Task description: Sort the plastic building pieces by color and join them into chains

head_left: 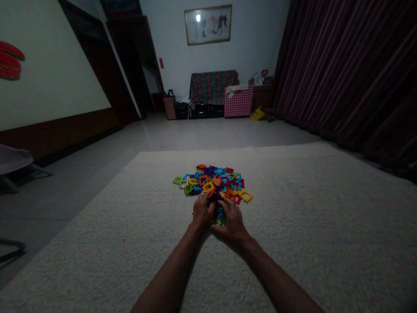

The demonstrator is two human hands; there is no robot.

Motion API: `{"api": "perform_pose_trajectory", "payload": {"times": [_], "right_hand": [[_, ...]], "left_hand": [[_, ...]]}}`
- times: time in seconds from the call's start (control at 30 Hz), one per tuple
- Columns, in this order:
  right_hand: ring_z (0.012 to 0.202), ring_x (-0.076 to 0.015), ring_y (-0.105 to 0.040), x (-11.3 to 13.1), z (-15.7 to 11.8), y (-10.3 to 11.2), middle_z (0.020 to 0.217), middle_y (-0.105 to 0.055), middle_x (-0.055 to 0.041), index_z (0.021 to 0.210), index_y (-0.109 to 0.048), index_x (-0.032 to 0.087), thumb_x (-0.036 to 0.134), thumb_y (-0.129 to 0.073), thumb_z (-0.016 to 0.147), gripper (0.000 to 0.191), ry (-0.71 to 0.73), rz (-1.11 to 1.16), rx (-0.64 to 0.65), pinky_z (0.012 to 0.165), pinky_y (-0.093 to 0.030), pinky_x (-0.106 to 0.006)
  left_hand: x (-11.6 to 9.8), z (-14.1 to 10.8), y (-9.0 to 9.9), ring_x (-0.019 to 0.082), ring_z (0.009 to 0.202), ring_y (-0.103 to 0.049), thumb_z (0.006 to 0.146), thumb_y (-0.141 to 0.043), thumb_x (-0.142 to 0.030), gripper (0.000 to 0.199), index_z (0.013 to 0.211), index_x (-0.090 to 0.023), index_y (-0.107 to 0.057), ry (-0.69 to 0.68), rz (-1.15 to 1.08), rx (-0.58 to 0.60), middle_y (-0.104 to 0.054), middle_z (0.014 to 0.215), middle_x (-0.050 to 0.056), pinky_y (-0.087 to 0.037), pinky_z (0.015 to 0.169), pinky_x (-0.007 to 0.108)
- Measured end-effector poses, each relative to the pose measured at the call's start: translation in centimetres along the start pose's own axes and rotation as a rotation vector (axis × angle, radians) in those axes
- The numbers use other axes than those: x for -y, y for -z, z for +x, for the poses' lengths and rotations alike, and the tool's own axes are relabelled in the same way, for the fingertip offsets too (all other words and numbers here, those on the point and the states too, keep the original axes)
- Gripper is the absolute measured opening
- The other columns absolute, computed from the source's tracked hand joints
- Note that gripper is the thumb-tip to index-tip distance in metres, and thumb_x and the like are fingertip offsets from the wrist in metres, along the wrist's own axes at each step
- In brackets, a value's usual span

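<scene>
Hands: left hand (202,209) and right hand (232,219) sit side by side just below the centre of the frame, a narrow gap between them.
Left fingers: bent forward, tips at an orange piece (211,192); whether they pinch it, I cannot tell.
Right fingers: curved, thumb lower and fingers higher, around blue and green pieces (220,215) in the gap; how firmly they close is not clear.
Toothed pieces: a loose, overlapping heap (217,181) at the centre of the frame, just above the hands, in orange, blue, purple, red, yellow and green.
Heap edges: a light green piece (177,180) at the left end, a yellow piece (246,195) at the lower right.
Pale mat: the mat (293,226) lies under hands and heap, filling most of the lower frame.
Tiled floor: grey floor (156,132) beyond the mat and along the left.
Far wall: striped cloth (213,87) at upper centre, red-checked cloth (239,102) to its right, framed picture (208,26) above.
Upper right: dark curtain (322,65).
</scene>
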State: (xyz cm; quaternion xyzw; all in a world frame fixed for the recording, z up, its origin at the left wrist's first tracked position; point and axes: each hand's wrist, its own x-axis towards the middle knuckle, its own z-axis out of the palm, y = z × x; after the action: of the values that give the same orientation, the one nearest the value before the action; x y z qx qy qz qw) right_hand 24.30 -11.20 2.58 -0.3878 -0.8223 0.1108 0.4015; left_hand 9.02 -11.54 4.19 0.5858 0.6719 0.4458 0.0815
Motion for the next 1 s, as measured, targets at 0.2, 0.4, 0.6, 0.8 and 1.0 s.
{"api": "perform_pose_trajectory", "payload": {"times": [0.2,0.4,0.6,0.8,1.0], "right_hand": [[0.114,-0.0345,-0.054,-0.7,1.5,-0.1,0.122,-0.055,-0.0159,0.130,-0.054,0.019,0.041,-0.078,0.066,0.072,0.039,0.048,-0.072,0.096,-0.048,-0.054],[0.110,-0.0299,-0.057,-0.6,4.5,-0.5,0.115,-0.058,-0.0122,0.124,-0.055,0.022,0.030,-0.070,0.074,0.053,0.134,0.172,-0.099,0.094,-0.052,-0.050],[0.107,-0.0269,-0.058,-0.5,8.3,-1.2,0.111,-0.059,-0.0100,0.119,-0.055,0.022,0.021,-0.064,0.075,0.045,0.178,0.236,-0.141,0.092,-0.053,-0.044],[0.110,-0.0269,-0.058,-1.7,13.5,-1.5,0.115,-0.060,-0.0100,0.121,-0.057,0.024,0.024,-0.062,0.078,0.043,0.089,0.239,-0.112,0.097,-0.050,-0.045],[0.112,-0.0288,-0.058,-4.3,16.8,-2.0,0.117,-0.061,-0.0116,0.118,-0.061,0.022,0.035,-0.066,0.078,0.043,0.048,0.226,-0.052,0.099,-0.048,-0.048]], "left_hand": [[0.1,1.7,-0.3,0.018,0.090,-0.067,0.083,-0.052,-0.014,0.032,0.108,-0.020,-0.071,0.050,-0.176,-0.078,-0.071,0.102,0.007,-0.053,0.084,0.031],[0.4,4.4,-0.8,0.018,0.092,-0.068,0.081,-0.054,-0.015,0.029,0.102,-0.019,-0.073,0.156,-0.322,-0.171,-0.072,0.103,0.007,-0.054,0.085,0.031],[-0.5,8.8,-0.6,0.018,0.087,-0.068,0.079,-0.052,-0.010,0.029,0.096,-0.018,-0.074,0.217,-0.323,-0.225,-0.074,0.098,0.007,-0.054,0.083,0.030],[-0.6,13.9,-0.9,0.020,0.096,-0.068,0.080,-0.056,-0.013,0.026,0.097,-0.018,-0.074,0.225,-0.249,-0.190,-0.075,0.102,0.007,-0.052,0.090,0.032],[1.1,15.8,0.0,0.021,0.101,-0.066,0.078,-0.063,-0.023,0.024,0.099,-0.018,-0.074,0.115,-0.139,-0.112,-0.074,0.103,0.007,-0.050,0.095,0.035]]}}
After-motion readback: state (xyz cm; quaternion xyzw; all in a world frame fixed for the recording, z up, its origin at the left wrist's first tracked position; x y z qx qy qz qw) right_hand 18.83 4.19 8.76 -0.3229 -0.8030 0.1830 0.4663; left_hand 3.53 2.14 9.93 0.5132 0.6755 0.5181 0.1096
